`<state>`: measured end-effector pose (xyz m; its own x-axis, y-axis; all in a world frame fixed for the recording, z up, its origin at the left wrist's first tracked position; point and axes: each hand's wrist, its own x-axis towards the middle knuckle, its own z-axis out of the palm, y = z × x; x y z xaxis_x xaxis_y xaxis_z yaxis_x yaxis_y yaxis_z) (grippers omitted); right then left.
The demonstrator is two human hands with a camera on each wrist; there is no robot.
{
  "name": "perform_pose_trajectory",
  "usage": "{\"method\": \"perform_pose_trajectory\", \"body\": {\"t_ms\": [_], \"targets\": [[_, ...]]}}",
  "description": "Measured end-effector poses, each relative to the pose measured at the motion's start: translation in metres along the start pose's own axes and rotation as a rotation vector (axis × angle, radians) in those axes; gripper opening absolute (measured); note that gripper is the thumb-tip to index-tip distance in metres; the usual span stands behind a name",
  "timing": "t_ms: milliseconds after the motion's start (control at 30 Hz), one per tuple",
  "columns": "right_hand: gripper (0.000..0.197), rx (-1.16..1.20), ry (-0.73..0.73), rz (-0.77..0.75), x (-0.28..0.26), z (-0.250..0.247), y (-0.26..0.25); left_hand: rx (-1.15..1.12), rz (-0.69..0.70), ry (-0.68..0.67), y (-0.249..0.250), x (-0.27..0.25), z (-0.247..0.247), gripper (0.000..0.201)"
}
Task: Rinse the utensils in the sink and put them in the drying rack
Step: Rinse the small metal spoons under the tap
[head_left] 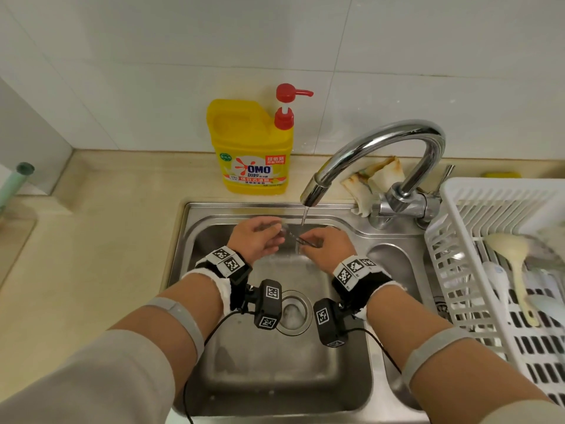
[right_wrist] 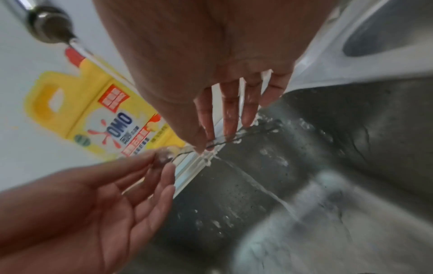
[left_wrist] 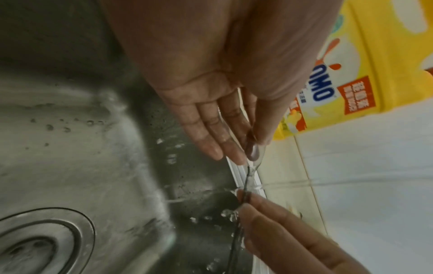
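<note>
A small metal spoon (head_left: 294, 236) is held across the water stream (head_left: 304, 216) over the back of the steel sink (head_left: 275, 371). My left hand (head_left: 267, 235) pinches its bowl between thumb and forefinger, with the other fingers straight. My right hand (head_left: 322, 245) pinches the thin handle. In the left wrist view the spoon (left_wrist: 253, 159) sits under my left hand's (left_wrist: 225, 129) thumb. The right wrist view shows the handle (right_wrist: 225, 140) at my right hand's (right_wrist: 211, 103) fingertips, water splashing off it. The white drying rack (head_left: 458, 286) stands to the right of the sink.
The chrome faucet (head_left: 382, 139) arches over the sink and is running. A yellow detergent bottle (head_left: 250, 148) stands on the counter behind, and a crumpled cloth (head_left: 376, 175) lies by the faucet base. The rack holds a cream ladle (head_left: 513, 264) and white utensils. The drain (head_left: 293, 313) lies below my wrists.
</note>
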<state>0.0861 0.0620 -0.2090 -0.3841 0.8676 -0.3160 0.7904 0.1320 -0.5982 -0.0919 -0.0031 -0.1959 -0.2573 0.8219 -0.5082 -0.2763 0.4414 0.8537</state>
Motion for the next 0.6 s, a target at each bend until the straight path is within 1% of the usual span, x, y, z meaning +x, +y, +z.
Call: {"method": "perform_pose_trajectory", "body": {"t_ms": [67, 133, 200, 300, 367, 467, 533, 600], "targets": [[0.024, -0.029, 0.033, -0.045, -0.005, -0.001, -0.002, 0.066, 0.020, -0.028, 0.001, -0.003, 0.006, 0.022], [0.016, -0.023, 0.054, -0.062, -0.011, -0.001, -0.004, 0.127, 0.044, -0.047, 0.002, -0.007, 0.011, 0.021], [0.010, -0.023, 0.040, -0.059, -0.020, -0.002, -0.005, 0.181, 0.068, -0.062, 0.004, -0.013, 0.014, 0.019], [0.012, 0.007, 0.055, -0.054, -0.038, -0.006, -0.004, 0.229, 0.101, -0.078, 0.006, -0.026, 0.022, 0.009], [0.011, 0.020, 0.084, -0.054, -0.050, -0.013, -0.004, 0.270, 0.119, -0.095, 0.009, -0.035, 0.029, 0.012], [0.013, 0.023, 0.113, -0.050, -0.069, -0.031, -0.001, 0.388, 0.139, -0.103, 0.015, -0.048, 0.045, 0.029], [0.017, 0.072, 0.128, -0.026, -0.084, -0.051, 0.004, 0.475, 0.186, -0.121, 0.018, -0.057, 0.059, 0.028], [0.016, 0.126, 0.154, -0.008, -0.102, -0.076, 0.010, 0.616, 0.268, -0.177, 0.019, -0.063, 0.072, 0.022]]}}
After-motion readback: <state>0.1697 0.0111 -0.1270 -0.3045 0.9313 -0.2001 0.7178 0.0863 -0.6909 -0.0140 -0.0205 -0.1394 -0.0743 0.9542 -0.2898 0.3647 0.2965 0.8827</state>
